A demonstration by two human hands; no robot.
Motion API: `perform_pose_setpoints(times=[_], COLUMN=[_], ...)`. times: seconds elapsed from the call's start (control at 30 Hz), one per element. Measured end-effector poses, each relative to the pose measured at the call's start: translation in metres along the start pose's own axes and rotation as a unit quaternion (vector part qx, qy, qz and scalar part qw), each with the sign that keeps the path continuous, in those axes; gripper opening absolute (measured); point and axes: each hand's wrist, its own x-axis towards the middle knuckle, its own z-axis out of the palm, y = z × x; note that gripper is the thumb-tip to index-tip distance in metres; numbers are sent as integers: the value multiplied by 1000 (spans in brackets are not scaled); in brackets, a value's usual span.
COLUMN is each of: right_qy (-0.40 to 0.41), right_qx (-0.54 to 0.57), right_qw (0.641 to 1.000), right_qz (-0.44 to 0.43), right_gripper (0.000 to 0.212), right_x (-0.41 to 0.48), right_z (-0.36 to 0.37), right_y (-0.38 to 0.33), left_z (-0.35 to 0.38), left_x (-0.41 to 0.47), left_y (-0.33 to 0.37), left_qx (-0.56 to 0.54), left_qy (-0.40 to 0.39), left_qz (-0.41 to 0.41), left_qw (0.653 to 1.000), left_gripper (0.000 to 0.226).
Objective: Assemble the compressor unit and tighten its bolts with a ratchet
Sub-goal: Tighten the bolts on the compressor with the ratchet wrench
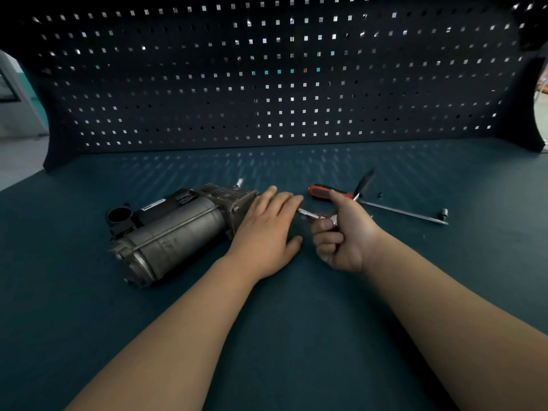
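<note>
On the dark teal bench [296, 321], left of centre, the compressor [178, 232] lies on its side. Grey metal cylinder, near end toward the person, far end angled up and right. Black housing along its upper side, with a round black port [119, 215] at the left.

Left hand [267, 229]: fingers straight and close together, palm down, laid over the right end of the compressor. Thumb out to the side, tip at bench level. No grip, only resting contact.

Right hand [344, 235]: fingers curled tight round the ratchet [310, 215], thumb sticking up. The tool's chrome shaft runs from the fist toward the left hand's fingertips. Its far end is hidden under those fingers, so contact with a bolt cannot be told.

Just behind the right hand lies a screwdriver [321, 191] with an orange and black handle. A long thin metal rod [406, 213] stretches right from it, and a small socket [444, 212] sits at the rod's far end. A dark blurred object [366, 179] stands up near the screwdriver, kind unclear.

A dark pegboard [267, 84] rises along the back of the bench.
</note>
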Motion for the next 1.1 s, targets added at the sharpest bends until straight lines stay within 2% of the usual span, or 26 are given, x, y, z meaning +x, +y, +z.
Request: perform_pose_setpoints(times=[0.03, 0.1, 0.23, 0.3, 0.33, 0.37, 0.43, 0.47, 0.5, 0.53, 0.57, 0.6, 0.63, 0.67, 0.7, 0.73, 0.8, 0.87, 0.9, 0.93, 0.97, 1.0, 1.03, 1.07, 1.1], right_qy=[-6, -1, 52, 93, 123, 148, 170, 162, 151, 141, 138, 138, 129, 99, 57, 26, 18, 79, 116, 151, 165, 154, 128, 104, 90], right_qx=[23, 2, -85, -202, -304, -414, -593, -638, -658, -653, -615, -532, -409, -270, -145, -54, -5, -125, -240, -362, -484, -586, -649, -687, -694], right_qw=[999, 1000, 994, 966, 922, 851, 669, 605, 577, 588, 641, 733, 840, 931, 980, 997, 1000, 985, 949, 884, 784, 667, 570, 515, 521], right_qz=[26, 23, -44, -134, -206, -287, -415, -448, -460, -455, -438, -401, -331, -226, -120, -46, -12, -93, -169, -256, -352, -434, -487, -502, -489], right_gripper=[55, 59, 53, 54, 52, 47, 37, 35, 35, 37, 40, 42, 44, 45, 47, 49, 49, 45, 45, 42, 35, 28, 25, 27, 28], right_x=[0, 2, 6, 5, 4, 3, 1, 0, 0, 0, -2, -4, -5, -6, -7, -7, -5, -2, -2, -2, -1, 1, 2, 3, 5], right_z=[-2, -4, -1, -5, -8, -12, -19, -19, -18, -14, -7, 1, 7, 10, 11, 10, 5, -1, -4, -8, -14, -21, -27, -32, -34], right_y=[-1, -3, -1, -1, -1, -1, -1, 0, 2, 6, 8, 7, 4, 1, -2, -4, -5, -3, -2, 0, 1, 1, 0, 0, -1], left_z=[0, 1, 0, -1, -1, -2, -7, -8, -9, -8, -5, -3, 0, 2, 4, 5, 5, 5, 4, 3, 2, 0, -1, -3, -3], left_x=[-1, -5, -9, -9, -9, -10, -10, -10, -9, -8, -7, -5, -3, 0, 4, 10, 21, 31, 35, 39, 44, 49, 53, 56, 56], left_y=[0, 1, 1, 1, 1, 2, 3, 2, 3, 4, 7, 11, 16, 20, 23, 24, 24, 22, 22, 23, 23, 24, 24, 23, 23], left_qx=[-1, -6, -24, -26, -29, -38, -61, -56, -35, -6, 20, 36, 45, 50, 56, 64, 92, 115, 123, 129, 134, 138, 139, 135, 129], left_qy=[-5, -15, -24, -28, -23, -6, 72, 115, 146, 156, 146, 122, 94, 71, 56, 51, 46, 29, 16, 2, -7, -14, -24, -37, -50], left_qz=[5, 14, 9, 2, 1, -2, -13, -12, -4, 5, 14, 15, 6, -7, -20, -23, -17, -21, -31, -42, -49, -53, -55, -59, -64], left_qw=[1000, 1000, 999, 999, 999, 999, 995, 992, 989, 988, 989, 992, 995, 996, 997, 996, 995, 993, 992, 991, 990, 989, 988, 988, 988], left_gripper=[75, 77, 77, 75, 72, 68, 56, 50, 46, 44, 44, 47, 50, 51, 48, 41, 28, 22, 24, 25, 25, 25, 26, 28, 29])
